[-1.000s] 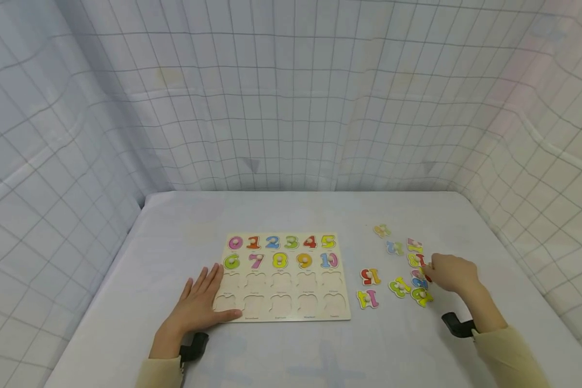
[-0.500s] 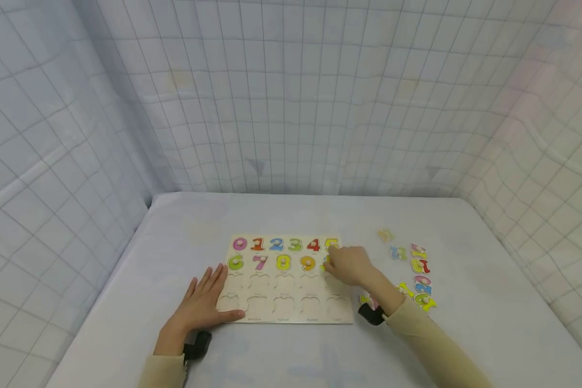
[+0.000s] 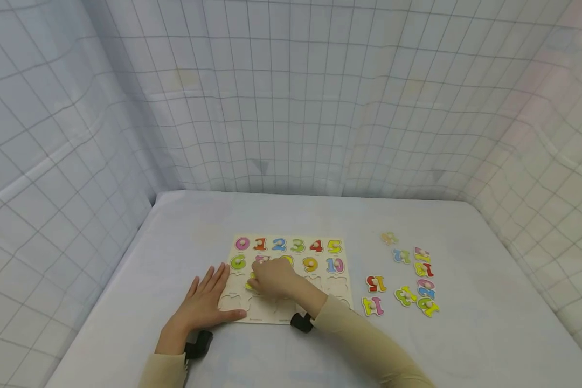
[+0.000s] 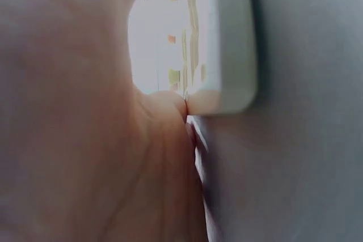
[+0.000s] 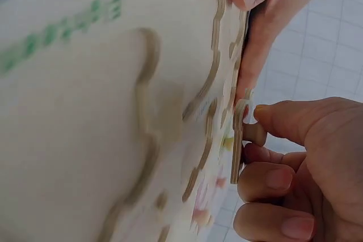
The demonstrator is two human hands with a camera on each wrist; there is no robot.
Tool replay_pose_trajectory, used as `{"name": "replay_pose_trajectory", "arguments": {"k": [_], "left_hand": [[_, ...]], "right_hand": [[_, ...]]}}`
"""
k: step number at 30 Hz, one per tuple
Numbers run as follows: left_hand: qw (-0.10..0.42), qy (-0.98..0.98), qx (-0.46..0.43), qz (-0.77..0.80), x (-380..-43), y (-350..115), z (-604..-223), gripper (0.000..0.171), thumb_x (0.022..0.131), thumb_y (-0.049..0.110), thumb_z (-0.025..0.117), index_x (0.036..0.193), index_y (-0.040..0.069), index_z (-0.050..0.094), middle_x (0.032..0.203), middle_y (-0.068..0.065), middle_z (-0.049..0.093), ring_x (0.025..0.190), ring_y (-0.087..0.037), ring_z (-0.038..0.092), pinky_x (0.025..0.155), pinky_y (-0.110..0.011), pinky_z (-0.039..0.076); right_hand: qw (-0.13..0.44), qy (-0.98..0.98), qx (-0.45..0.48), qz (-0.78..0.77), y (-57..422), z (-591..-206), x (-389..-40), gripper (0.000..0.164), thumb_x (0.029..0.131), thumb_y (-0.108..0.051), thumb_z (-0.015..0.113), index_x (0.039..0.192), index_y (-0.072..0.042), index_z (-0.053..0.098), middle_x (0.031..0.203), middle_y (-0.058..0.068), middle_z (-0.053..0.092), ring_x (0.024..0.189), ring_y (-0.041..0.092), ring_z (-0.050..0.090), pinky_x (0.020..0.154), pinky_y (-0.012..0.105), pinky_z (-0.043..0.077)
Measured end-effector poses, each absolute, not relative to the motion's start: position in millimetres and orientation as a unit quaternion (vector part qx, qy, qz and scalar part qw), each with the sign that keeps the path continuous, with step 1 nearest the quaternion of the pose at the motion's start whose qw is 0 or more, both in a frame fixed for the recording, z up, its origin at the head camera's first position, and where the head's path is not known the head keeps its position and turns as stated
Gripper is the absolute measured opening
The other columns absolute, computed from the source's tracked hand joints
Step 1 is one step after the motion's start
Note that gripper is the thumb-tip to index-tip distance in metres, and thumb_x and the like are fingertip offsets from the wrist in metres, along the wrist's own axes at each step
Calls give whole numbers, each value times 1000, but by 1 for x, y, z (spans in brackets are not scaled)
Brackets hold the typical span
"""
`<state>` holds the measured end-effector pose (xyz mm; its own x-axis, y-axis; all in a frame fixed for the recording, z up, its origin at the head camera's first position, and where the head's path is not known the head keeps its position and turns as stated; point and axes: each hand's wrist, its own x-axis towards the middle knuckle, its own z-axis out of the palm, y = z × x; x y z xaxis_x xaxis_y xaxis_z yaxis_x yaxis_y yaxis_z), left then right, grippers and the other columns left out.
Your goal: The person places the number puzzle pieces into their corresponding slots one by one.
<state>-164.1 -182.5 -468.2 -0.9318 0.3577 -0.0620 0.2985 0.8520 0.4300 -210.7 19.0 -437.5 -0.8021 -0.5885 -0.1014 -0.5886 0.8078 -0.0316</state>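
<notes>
My right hand (image 3: 276,277) is over the left half of a wooden number puzzle board (image 3: 315,310). In the right wrist view its thumb and index finger pinch the round knob of a puzzle piece (image 5: 237,143), which stands just off the board's face by the cut-out slots. Yellow shows on that piece in the head view; its number is mostly hidden by the hand. Flat on the board's left edge rests my left hand (image 3: 203,302), fingers spread, thumb along the front corner. Pieces 0 to 10 fill the upper two rows, while the lower two rows show bare slots.
Right of the board lie several loose number pieces, among them a red and orange 15 (image 3: 375,284), a yellow and pink 14 (image 3: 372,306) and a green and yellow piece (image 3: 428,306). Checked white cloth walls (image 3: 300,108) enclose the white table (image 3: 199,215) behind and at both sides.
My right hand has moved left from the loose pieces, across the board's right end, to its left half, carrying one puzzle piece. The left hand has stayed on the board's edge.
</notes>
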Motion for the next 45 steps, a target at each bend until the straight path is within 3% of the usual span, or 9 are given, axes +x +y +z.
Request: {"name": "replay_pose_trajectory", "arguments": {"k": [5,12,18,30,35,40,45], "left_hand": [[70,960,170,210,-163,-182,-467,113,72,70,63,150,0,20,155,-17,18,141,-38,8,108,-59,2],[63,959,176,211,-165,-182,-470,112,72,70,64,150,2,22,155,-16,19,141,-37,9,108,-59,2],[46,951,193,237,-167,-183,-476,111,71,68,66,149,1,25,153,-19,22,140,-39,10,107,-60,1],[63,955,187,223,-175,-186,-482,115,71,75,61,152,5,19,156,-14,15,142,-34,4,108,-57,-4],[66,954,183,228,-174,-186,-483,115,70,74,62,151,4,20,156,-15,16,142,-35,4,108,-58,-4],[56,952,186,235,-168,-186,-479,113,72,69,65,150,1,21,155,-18,18,141,-38,7,107,-60,-1],[60,957,180,220,-166,-183,-474,113,72,70,64,150,1,20,155,-17,18,141,-38,8,108,-60,0]], "right_hand": [[79,947,-311,-10,-6,-443,-213,31,98,-42,49,96,-14,60,65,-5,54,60,12,54,60,32,46],[110,948,-298,-25,-21,-449,-216,40,99,-45,45,119,-13,60,94,-1,67,83,15,62,80,36,49],[103,951,-288,-32,-27,-453,-219,42,99,-46,43,121,-14,59,105,-1,67,98,18,63,89,41,46],[107,949,-295,-36,-27,-446,-224,37,99,-42,46,119,-14,59,99,1,67,93,17,63,80,35,48],[107,949,-294,-43,-28,-447,-223,36,99,-42,47,116,-14,61,98,-1,67,90,16,62,86,36,45],[110,951,-289,-31,-31,-449,-222,42,98,-46,45,123,-15,59,108,-1,67,100,17,62,97,40,40],[106,954,-282,-18,-32,-451,-222,43,97,-49,46,124,-18,59,109,-3,67,102,17,62,98,40,40]]}}
